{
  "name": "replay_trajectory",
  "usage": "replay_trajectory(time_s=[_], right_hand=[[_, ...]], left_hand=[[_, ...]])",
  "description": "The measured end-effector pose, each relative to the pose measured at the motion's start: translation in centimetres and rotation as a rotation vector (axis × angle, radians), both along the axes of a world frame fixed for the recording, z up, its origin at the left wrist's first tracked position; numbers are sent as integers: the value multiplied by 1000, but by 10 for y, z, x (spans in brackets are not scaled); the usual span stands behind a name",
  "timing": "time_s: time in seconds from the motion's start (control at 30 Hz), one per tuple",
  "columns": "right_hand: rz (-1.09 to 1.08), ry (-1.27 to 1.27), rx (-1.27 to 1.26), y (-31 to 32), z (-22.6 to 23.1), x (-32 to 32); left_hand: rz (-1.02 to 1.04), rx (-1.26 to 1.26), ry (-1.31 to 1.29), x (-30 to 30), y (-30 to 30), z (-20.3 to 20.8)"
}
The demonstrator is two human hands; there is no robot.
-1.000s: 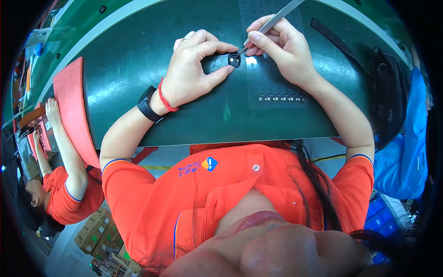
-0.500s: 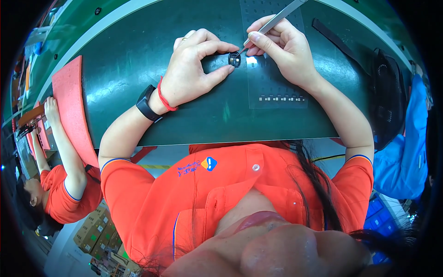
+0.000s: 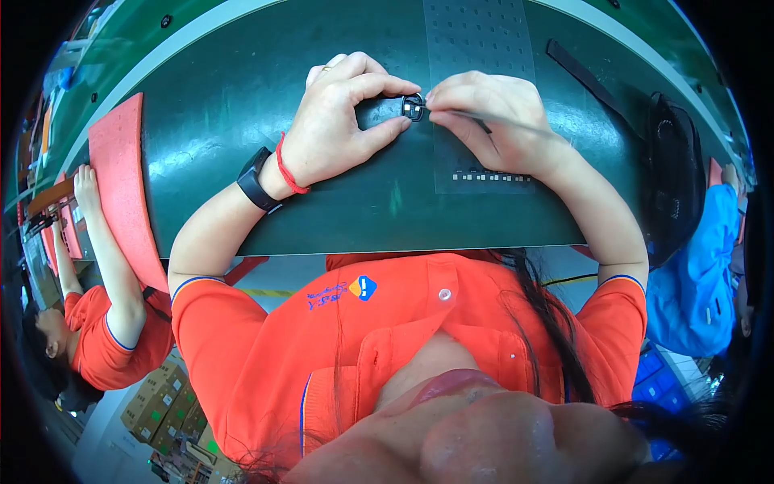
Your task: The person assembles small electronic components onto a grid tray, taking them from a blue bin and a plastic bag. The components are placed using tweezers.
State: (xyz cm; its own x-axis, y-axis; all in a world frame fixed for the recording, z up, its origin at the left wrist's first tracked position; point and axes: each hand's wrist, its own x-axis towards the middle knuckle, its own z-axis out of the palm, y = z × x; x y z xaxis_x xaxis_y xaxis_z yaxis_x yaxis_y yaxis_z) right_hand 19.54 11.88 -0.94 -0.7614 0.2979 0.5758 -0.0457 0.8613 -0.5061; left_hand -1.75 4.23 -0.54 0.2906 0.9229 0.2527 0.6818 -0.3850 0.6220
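Note:
My left hand pinches a small black rounded part between thumb and forefinger. Two small pale squares show on the part's face. In my right hand are slim metal tweezers, lying across the hand with the rear end pointing right and blurred by motion. Their tip end is at the right edge of the black part; whether it touches cannot be made out. Beneath the right hand lies a clear sheet with rows of tiny marks, and a row of small pale pieces along its near edge.
The dark green table bears a black strap and a black pouch at right. A pink mat covers its left end, where a co-worker in orange sits. Blue cloth hangs at far right.
My right hand has turned and come down slightly, swinging the tweezers' rear end from upper right to the right. The left hand still holds the black part, almost unmoved.

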Motion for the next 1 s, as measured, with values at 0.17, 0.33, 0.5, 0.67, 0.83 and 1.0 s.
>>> replay_trajectory(time_s=[0.17, 0.33, 0.5, 0.67, 0.83, 1.0], right_hand=[[-12, 24, 91, 1, -2, 0], [-31, 54, -62, 3, -1, 2], [-122, 6, -327, -1, -2, 4], [-134, -20, -425, -3, -2, 4], [-107, -58, -648, -4, 0, 3], [-91, -52, -708, -4, -2, 3]], left_hand=[[-7, 18, -1, -1, 0, -1], [-8, -15, 27, -2, 0, 3], [-14, -29, 51, -2, 0, 3], [-19, -44, 25, -3, 0, 3], [-21, -54, 28, -3, 0, 3], [-26, -49, 38, -2, 1, 3]])
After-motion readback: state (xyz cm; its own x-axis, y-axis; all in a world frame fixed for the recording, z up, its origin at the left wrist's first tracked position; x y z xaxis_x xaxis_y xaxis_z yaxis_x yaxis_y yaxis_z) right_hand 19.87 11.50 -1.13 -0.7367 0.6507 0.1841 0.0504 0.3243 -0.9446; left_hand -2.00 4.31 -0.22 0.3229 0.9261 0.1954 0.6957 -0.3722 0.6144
